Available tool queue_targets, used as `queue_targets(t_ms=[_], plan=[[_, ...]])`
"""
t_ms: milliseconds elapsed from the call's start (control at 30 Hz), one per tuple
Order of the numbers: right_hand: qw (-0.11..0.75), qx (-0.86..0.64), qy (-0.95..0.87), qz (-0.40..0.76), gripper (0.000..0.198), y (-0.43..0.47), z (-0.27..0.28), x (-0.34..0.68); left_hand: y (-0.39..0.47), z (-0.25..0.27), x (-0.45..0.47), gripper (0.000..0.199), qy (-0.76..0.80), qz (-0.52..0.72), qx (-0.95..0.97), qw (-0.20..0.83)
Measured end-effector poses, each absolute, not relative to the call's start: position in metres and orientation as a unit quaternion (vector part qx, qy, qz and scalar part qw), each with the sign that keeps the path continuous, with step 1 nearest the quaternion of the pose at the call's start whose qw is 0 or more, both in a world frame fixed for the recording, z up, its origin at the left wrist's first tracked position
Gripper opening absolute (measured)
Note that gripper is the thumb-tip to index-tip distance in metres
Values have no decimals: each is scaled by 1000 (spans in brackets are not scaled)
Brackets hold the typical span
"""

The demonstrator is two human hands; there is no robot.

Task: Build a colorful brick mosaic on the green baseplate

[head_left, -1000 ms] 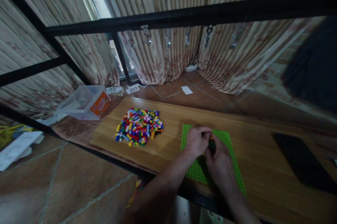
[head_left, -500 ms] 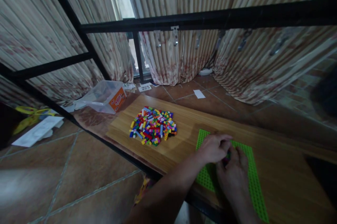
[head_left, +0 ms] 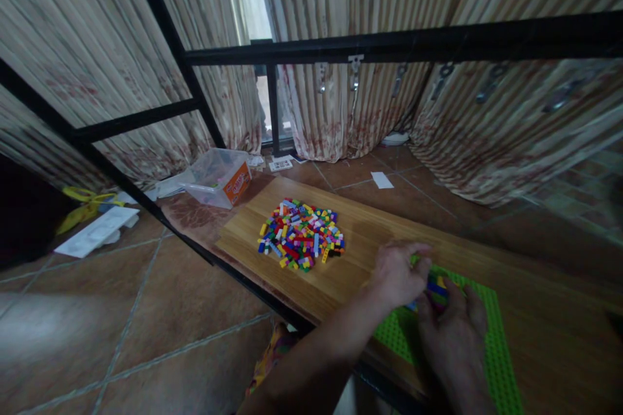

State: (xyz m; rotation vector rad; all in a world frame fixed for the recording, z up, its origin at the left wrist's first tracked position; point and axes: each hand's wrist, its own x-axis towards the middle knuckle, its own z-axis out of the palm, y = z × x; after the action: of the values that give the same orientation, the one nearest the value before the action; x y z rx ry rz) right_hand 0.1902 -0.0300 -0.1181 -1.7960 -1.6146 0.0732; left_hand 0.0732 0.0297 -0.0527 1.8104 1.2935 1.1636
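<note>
Multicoloured plastic-brick block [head_left: 438, 290] gripped by right hand [head_left: 456, 332], long axis hidden, left hand [head_left: 396, 272] curled, hold unclear, studded green baseplate [head_left: 497, 330] near wooden worktop's [head_left: 348, 278] front edge

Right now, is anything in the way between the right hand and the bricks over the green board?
Nothing visible: the right hand has its fingers around the bricks. The left hand, close beside them over the green board, hides part of the view.
</note>
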Motion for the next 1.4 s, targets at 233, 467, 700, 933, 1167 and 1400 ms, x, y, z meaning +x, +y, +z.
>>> queue_targets(t_ms=[233, 467, 700, 933, 1167, 1400], plan=[[342, -717, -607, 11, 76, -27, -107, 184, 63, -52, -22, 26, 601, 481, 610, 188], [339, -733, -590, 13, 72, -15, -105, 194, 88, -55, -127, 37, 764, 351, 541, 26], [382, -731, -564, 42, 58, -8, -106, 199, 99, -64, -145, 42, 806, 232, 545, 8], [420, -737, -525, 74, 52, -6, -98, 198, 97, -59, -139, 35, 806, 191, 560, -9], [483, -733, -468, 99, 46, -7, -97, 215, 84, -41, -129, 30, 799, 272, 536, -17], [545, -702, -442, 123, 43, -7, -88, 224, 40, -38, -31, 30, 542, 472, 622, 312]])
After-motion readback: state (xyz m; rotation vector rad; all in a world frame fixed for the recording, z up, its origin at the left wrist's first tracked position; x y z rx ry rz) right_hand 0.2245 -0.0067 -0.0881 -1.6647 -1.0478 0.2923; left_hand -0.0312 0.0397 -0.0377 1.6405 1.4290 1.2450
